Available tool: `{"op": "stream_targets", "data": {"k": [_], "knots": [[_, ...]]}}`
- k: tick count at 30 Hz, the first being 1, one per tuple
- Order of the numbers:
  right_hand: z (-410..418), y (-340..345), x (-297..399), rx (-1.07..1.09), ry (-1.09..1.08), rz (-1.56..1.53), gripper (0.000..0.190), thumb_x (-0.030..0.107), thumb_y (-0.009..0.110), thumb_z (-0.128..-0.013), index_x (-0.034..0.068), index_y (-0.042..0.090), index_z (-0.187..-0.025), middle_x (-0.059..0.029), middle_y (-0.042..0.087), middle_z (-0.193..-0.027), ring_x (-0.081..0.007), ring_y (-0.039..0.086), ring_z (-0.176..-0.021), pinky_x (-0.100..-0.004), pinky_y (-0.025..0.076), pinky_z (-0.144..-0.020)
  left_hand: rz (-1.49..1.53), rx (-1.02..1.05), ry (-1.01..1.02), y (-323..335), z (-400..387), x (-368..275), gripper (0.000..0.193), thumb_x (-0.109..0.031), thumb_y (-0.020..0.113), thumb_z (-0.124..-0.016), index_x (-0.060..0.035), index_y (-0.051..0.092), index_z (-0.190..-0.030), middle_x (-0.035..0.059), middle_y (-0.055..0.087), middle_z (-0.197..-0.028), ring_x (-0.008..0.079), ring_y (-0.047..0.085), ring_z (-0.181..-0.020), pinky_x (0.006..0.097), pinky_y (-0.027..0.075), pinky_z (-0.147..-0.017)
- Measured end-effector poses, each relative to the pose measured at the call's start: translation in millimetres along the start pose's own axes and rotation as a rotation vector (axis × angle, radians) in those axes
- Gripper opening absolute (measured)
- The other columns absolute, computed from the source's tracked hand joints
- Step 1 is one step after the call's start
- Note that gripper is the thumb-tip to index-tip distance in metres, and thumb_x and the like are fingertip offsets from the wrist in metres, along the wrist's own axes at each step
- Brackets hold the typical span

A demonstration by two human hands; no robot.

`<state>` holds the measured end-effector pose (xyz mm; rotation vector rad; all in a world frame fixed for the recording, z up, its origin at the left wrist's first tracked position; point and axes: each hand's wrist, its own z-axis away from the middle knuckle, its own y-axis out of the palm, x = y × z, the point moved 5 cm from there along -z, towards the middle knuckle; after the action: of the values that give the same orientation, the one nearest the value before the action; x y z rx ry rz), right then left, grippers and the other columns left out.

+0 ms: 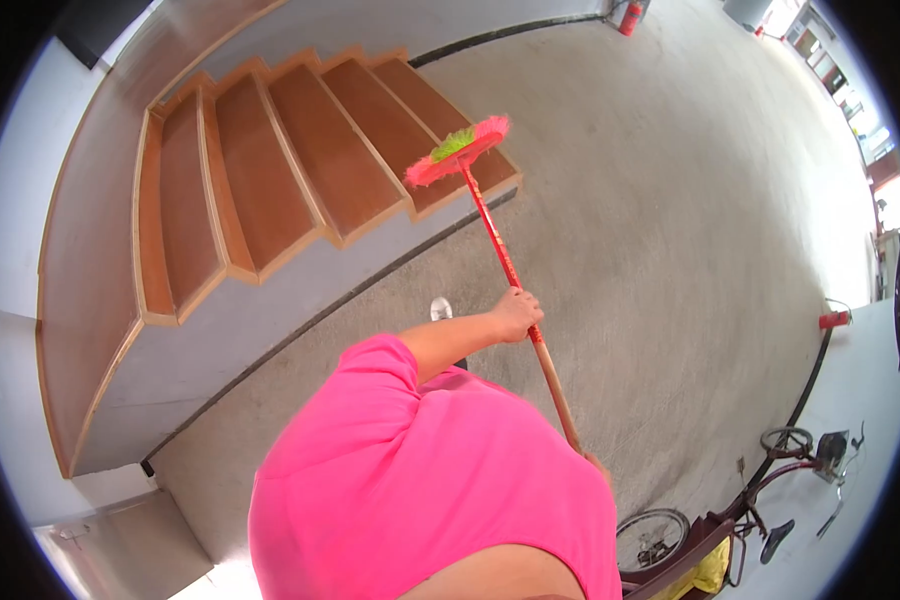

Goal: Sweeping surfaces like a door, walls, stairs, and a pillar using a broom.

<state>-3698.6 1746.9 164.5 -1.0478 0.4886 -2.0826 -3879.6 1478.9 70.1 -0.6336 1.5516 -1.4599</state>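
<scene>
A push broom with a red head and pink and lime-green bristles is held out in front of me, its head beside the lower steps of a staircase. My left hand is wrapped around the middle of the broom's handle, which is red-sleeved above and bare wood below. At the handle's lower end my right hand grips it, mostly hidden behind my pink top. Whether the bristles touch a step is unclear.
Concrete floor stretches to the right. Fire extinguishers stand at the far wall and right wall. A cargo tricycle with a yellow bag is parked lower right. A metal-looking door panel is lower left.
</scene>
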Motion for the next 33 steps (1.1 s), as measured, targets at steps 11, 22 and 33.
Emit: {"op": "stream_targets", "data": {"k": [11,22,33], "knots": [[-194.4,65.7,160.4,0.222,-0.235,-0.183,0.019,0.017,0.064,-0.078,0.002,0.058,-0.088,0.0019,0.047,-0.062,-0.0071,0.042,-0.054,-0.0248,0.037,-0.047,0.440,0.001,-0.613,12.6,143.3,203.8,0.034,-0.032,0.059,-0.075,-0.0083,0.059,-0.099,0.0142,0.059,-0.099,0.0327,0.055,-0.093,0.0431,0.045,-0.078],[-360.2,111.5,397.6,0.327,-0.364,-0.209,0.019,0.022,0.061,-0.080,0.003,0.057,-0.084,0.0021,0.048,-0.058,-0.0070,0.044,-0.046,-0.0238,0.035,-0.039,0.801,0.122,-1.500,74.6,362.3,258.9,0.031,-0.028,0.057,-0.075,-0.0079,0.063,-0.098,0.0158,0.064,-0.087,0.0305,0.061,-0.082,0.0385,0.047,-0.074],[-487.3,179.6,620.0,0.530,-0.309,-0.309,0.020,0.027,0.056,-0.087,0.006,0.054,-0.089,0.0026,0.045,-0.056,-0.0060,0.038,-0.040,-0.0219,0.029,-0.034,1.105,-0.402,-2.004,87.4,324.9,169.4,0.030,-0.031,0.062,-0.074,-0.0044,0.064,-0.088,0.0110,0.065,-0.079,0.0201,0.063,-0.070,0.0349,0.049,-0.065]]}}
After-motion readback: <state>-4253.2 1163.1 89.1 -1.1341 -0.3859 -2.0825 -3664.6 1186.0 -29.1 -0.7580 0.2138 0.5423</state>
